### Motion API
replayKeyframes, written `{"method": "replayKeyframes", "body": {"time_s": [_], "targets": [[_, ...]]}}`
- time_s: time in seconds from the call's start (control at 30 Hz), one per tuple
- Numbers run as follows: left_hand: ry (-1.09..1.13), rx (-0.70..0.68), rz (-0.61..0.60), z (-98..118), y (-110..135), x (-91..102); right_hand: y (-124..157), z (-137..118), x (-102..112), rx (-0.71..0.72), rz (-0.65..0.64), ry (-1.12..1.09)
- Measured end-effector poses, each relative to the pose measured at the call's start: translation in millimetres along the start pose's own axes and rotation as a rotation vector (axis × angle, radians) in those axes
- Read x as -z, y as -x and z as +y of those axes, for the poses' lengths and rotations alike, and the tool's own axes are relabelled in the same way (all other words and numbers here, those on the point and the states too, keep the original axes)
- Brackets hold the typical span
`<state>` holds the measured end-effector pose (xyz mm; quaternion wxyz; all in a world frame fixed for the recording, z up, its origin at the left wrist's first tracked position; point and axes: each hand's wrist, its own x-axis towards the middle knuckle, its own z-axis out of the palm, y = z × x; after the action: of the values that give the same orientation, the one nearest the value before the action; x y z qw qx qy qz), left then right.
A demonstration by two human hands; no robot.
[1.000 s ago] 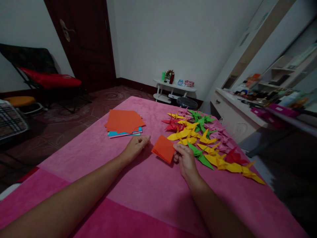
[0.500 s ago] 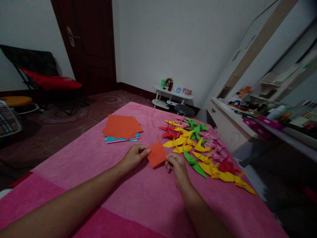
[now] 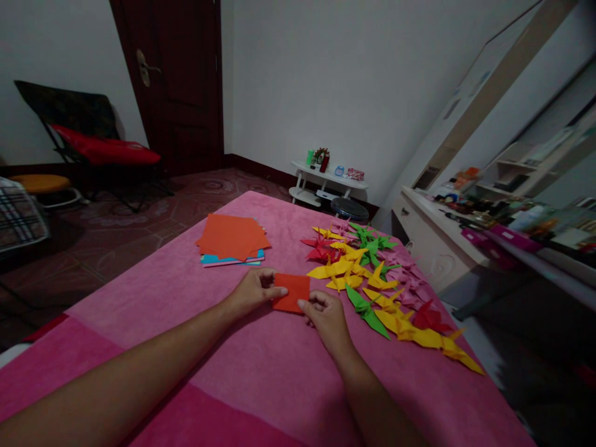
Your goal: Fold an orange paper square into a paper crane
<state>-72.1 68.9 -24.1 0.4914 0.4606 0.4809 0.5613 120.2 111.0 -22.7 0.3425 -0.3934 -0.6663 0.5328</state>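
Observation:
A small folded orange paper square (image 3: 292, 290) lies on the pink cloth (image 3: 261, 366) between my hands. My left hand (image 3: 254, 290) pinches its left edge with thumb and fingertips. My right hand (image 3: 326, 316) grips its lower right corner, fingers curled. Behind my left hand sits a stack of paper sheets (image 3: 231, 238), orange on top with blue and pink edges below. To the right, several folded paper cranes (image 3: 372, 273) in yellow, green, red and pink are spread over the cloth.
The pink-covered surface ends at the right, beside a white dresser (image 3: 433, 242) crowded with small items. A low white shelf (image 3: 326, 180) stands by the far wall. A dark door (image 3: 179, 81) and a folding chair with a red cushion (image 3: 100, 149) are at the left.
The orange square has been lowered from tilted to nearly flat on the cloth. My left hand has taken hold of its left edge, and both hands have drawn closer together.

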Motion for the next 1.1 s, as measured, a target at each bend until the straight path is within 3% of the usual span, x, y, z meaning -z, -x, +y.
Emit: {"method": "replayKeyframes", "body": {"time_s": [0.23, 0.43, 0.77, 0.97, 1.1], "targets": [[0.058, -0.026, -0.058, 2.0, 3.7, -6.5, 1.2, -7.1, -9.0, -0.058, 0.087, -0.273], [0.057, -0.007, -0.048, -0.3, 7.3, -12.1, 2.3, 1.7, -16.2, -0.165, -0.009, -0.346], [-0.214, 0.163, -0.183, 16.6, 7.2, -2.2, -5.4, -1.2, 6.1, -0.04, 0.061, -0.28], [-0.458, -0.025, -0.048, -1.7, 2.2, 3.1, -5.4, 3.0, 4.6, -0.049, 0.077, -0.03], [-0.657, -0.174, -0.041, -4.1, 4.0, 4.9, -3.3, 4.3, 1.6, -0.044, 0.074, 0.101]]}}
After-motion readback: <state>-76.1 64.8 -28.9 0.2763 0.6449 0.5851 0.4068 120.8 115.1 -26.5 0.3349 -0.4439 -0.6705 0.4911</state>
